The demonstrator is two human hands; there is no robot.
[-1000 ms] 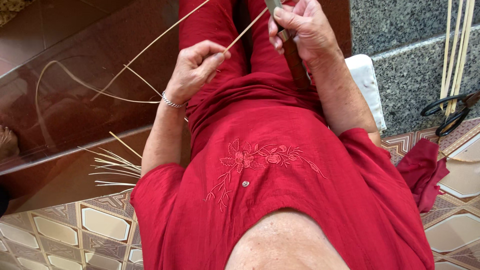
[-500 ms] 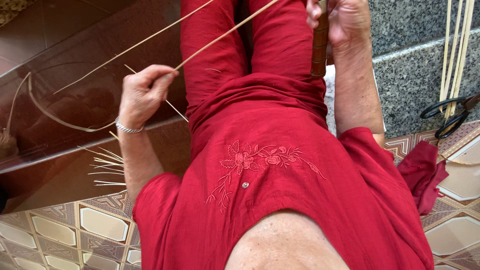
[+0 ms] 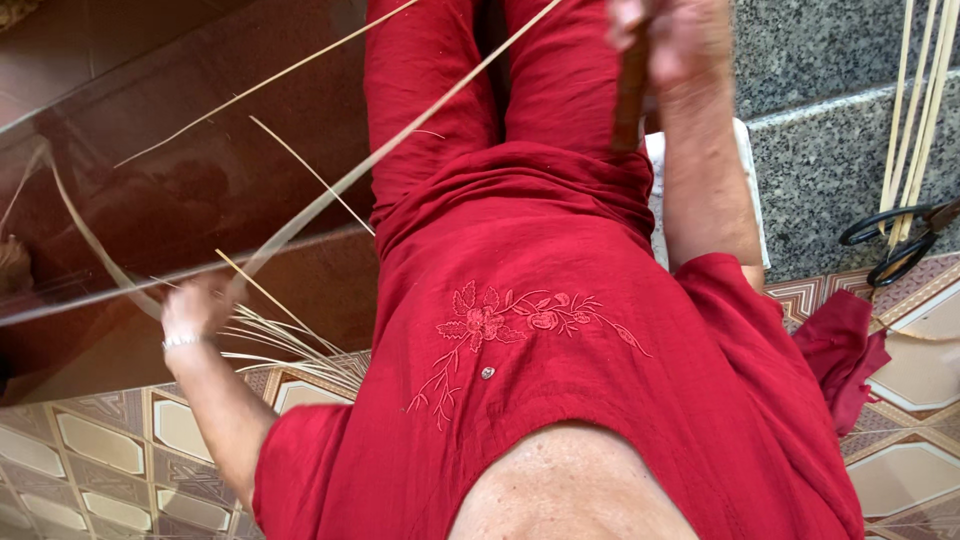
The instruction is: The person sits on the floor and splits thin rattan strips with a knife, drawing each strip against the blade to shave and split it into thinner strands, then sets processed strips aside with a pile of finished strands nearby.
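Beside the lap, left hand (image 3: 195,308) grips a bamboo strip (image 3: 400,140).

Long pale bamboo strip (image 3: 400,140): thin, flat, straw-coloured, stretched taut on a slant from upper right across the red-clad lap down to lower left, its low end pinched there and blurred. Dark brown knife handle (image 3: 630,95): upright near the top edge above the right thigh, gripped from behind, blade not discernible.
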